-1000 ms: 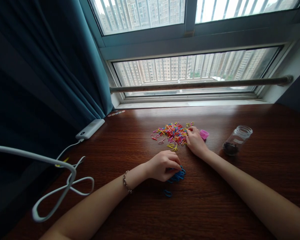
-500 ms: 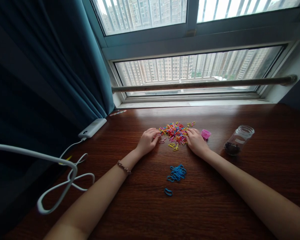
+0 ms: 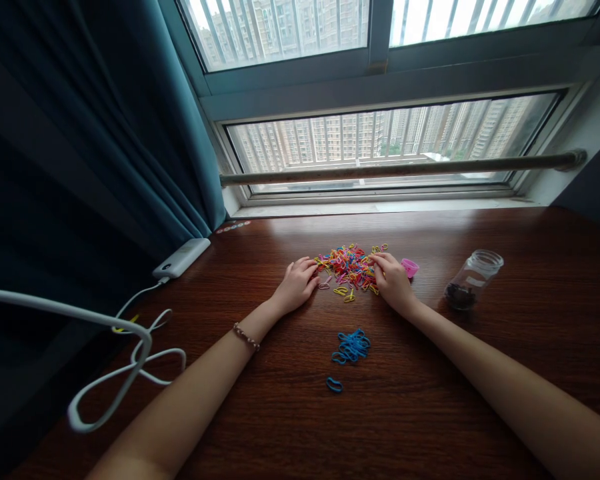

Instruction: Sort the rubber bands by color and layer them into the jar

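Observation:
A heap of small multicoloured rubber bands lies on the dark wooden table. At its left edge rests my left hand, fingers stretched and slightly apart, the tips by the nearest bands. My right hand is at the right edge of the heap, its fingers reaching over the bands with the thumb below them; I see nothing held in it. Closer to me sits a smaller pile of blue rubber bands, and one separate blue rubber band lies just in front of that.
Beside my right hand is a small pink container. A tilted-looking clear jar with dark contents stands farther right. On the left are a white power bank and a looping white cable. A window with a rail borders the table's far side.
My right hand has shifted slightly, its fingers moving up and left along the heap's right edge, uncovering some bands below. My left hand stays about where it was. The view has shifted slightly.

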### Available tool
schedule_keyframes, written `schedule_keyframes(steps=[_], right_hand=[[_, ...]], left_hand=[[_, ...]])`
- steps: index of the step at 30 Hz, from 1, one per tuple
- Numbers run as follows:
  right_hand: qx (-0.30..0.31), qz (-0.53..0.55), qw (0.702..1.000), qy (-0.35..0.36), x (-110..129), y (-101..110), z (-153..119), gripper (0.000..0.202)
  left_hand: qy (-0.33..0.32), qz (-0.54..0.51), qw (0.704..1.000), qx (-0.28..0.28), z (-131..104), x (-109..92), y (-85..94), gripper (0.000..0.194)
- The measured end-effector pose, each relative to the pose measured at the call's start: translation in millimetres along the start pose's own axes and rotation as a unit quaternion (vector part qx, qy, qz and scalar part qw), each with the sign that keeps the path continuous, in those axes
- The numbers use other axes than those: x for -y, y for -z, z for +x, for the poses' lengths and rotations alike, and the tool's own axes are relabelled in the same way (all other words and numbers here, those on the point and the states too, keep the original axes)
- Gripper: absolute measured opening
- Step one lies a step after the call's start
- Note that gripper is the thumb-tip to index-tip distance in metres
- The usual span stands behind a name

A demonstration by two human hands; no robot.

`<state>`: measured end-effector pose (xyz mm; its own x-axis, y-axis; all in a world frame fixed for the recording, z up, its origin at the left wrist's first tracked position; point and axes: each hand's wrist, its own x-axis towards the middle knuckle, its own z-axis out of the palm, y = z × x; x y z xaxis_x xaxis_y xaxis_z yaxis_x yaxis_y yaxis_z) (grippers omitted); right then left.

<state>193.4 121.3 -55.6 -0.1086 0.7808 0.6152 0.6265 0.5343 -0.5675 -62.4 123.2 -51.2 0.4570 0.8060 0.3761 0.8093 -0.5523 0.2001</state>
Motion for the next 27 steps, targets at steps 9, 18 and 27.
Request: schedule_keyframes(steps=[9, 18, 27], right_hand=[[0.040, -0.081, 0.996, -0.010, -15, -7, -3, 0.031], [0.089, -0.150, 0.985, 0.001, -20, -12, -4, 0.041], [0.098, -0.194, 0.976, -0.013, -21, -11, -4, 0.037]], left_hand=[[0.013, -0.055, 0.994, -0.095, -1, -1, 4.3, 0.013], [0.004, -0.044, 0.996, -0.081, -2, -6, 8.4, 0.009], [-0.001, -0.043, 0.997, -0.069, -3, -6, 8.1, 0.011]])
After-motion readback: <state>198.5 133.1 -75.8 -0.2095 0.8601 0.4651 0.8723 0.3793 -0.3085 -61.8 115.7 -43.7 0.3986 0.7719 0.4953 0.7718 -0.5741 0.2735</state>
